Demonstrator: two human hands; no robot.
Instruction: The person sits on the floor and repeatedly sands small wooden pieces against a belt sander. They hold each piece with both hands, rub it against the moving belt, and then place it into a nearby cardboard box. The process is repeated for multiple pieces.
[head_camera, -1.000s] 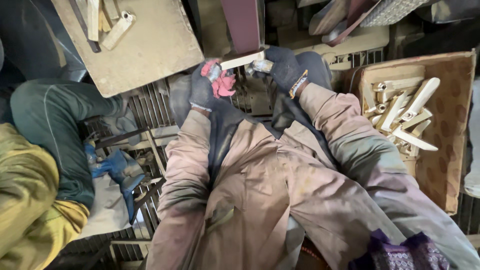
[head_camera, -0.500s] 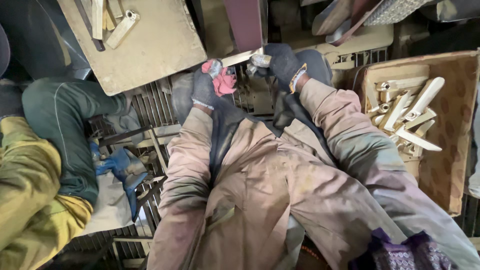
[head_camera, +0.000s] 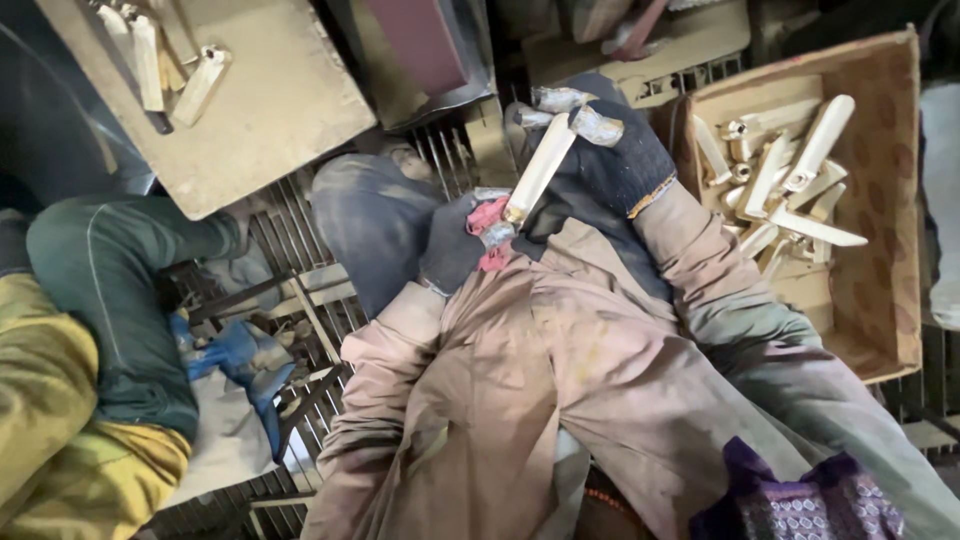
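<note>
The right hand (head_camera: 600, 150), in a dark knitted glove with pale worn fingertips, is closed round the upper end of a pale, slim wooden handle piece (head_camera: 538, 170), which slants down from one o'clock to seven o'clock. The left hand (head_camera: 470, 240), in a dark glove with red patches, pinches the lower end of that same piece between its fingertips. Both hands sit near the middle of the view, above a dusty beige jacket (head_camera: 520, 400).

At three o'clock an open cardboard box (head_camera: 890, 200) holds a heap of similar pale wooden pieces (head_camera: 790, 185). At eleven o'clock a flat tan board (head_camera: 280, 100) carries a few more wooden pieces (head_camera: 170, 60). At eight o'clock sits another person's green-trousered leg (head_camera: 110, 300), with a blue tool (head_camera: 240, 355) just beside it on a metal grating (head_camera: 300, 270).
</note>
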